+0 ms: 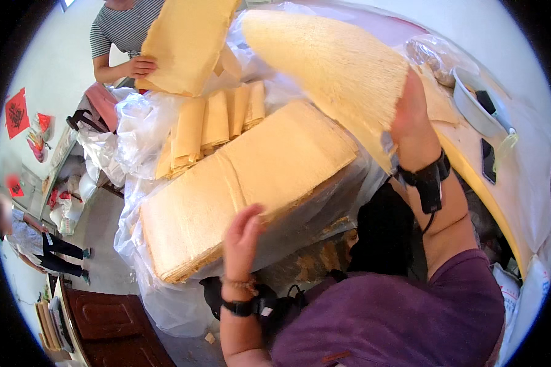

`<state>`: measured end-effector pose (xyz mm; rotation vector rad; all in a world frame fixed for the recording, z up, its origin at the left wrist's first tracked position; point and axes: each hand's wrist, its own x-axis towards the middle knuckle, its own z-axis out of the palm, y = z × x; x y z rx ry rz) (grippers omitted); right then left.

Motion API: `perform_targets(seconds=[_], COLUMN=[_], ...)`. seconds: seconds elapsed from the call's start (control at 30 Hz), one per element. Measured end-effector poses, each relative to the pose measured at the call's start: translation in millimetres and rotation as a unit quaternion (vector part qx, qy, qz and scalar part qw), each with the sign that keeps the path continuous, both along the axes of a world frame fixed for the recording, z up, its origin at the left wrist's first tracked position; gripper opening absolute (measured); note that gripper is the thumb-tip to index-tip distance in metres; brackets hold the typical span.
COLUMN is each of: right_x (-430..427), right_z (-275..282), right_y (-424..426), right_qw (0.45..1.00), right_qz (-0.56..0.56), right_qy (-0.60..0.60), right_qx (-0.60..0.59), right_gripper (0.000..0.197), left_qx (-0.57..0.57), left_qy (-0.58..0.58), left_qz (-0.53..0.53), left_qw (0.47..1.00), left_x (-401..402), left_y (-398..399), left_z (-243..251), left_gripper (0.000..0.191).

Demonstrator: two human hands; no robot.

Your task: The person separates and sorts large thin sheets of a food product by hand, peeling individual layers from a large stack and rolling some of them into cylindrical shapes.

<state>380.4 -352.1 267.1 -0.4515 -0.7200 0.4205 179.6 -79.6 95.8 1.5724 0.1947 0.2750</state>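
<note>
A stack of yellowish, rough-edged sheets (257, 169), perhaps tofu skin, lies on clear plastic before me. Above its right end, my right hand (411, 121) grips the edge of a lifted sheet (330, 59), which curves up and to the left. My left hand (243, 236) is at the near long edge of the stack, slightly blurred, fingers apart and nothing held; whether it touches the top sheet I cannot tell. Folded or rolled bundles of like sheets (216, 119) lie side by side beyond the stack. Across from me, another person's hand (142, 66) holds a large sheet (188, 46).
At the right, a white basin (473, 103) with things in it and a dark phone (488, 160) rest on a pale surface. Crumpled clear plastic (142, 128) lies left of the bundles. A second person (32, 243) stands at the far left, near a brown wooden panel (115, 321).
</note>
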Motion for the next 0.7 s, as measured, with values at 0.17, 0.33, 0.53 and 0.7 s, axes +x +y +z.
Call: perform_targets(seconds=[0.17,0.33,0.53,0.7], right_x=[-32,-26,7,-20], right_z=[-19,-67,-167,-189], right_y=[43,53,8,13], right_qw=[0.994,0.997,0.83,0.916], right_qz=[0.068,0.006,-0.312,-0.056], right_qy=[-0.077,-0.078,-0.162,0.19], right_qx=[0.032,-0.008,-0.433,-0.349], right_gripper=[0.034,0.035,0.038,0.03], left_qx=[-0.294,-0.546,-0.282,-0.139], left_qy=[-0.049,-0.096,-0.107,-0.005], left_qz=[-0.182,-0.163,0.194,0.261], left_qw=[0.937,0.816,0.933,0.955], left_x=[46,62,3,-49], left_y=[-50,-48,45,115], left_z=[-35,-56,-23,-15], left_gripper=[0.058,0.059,0.035,0.036])
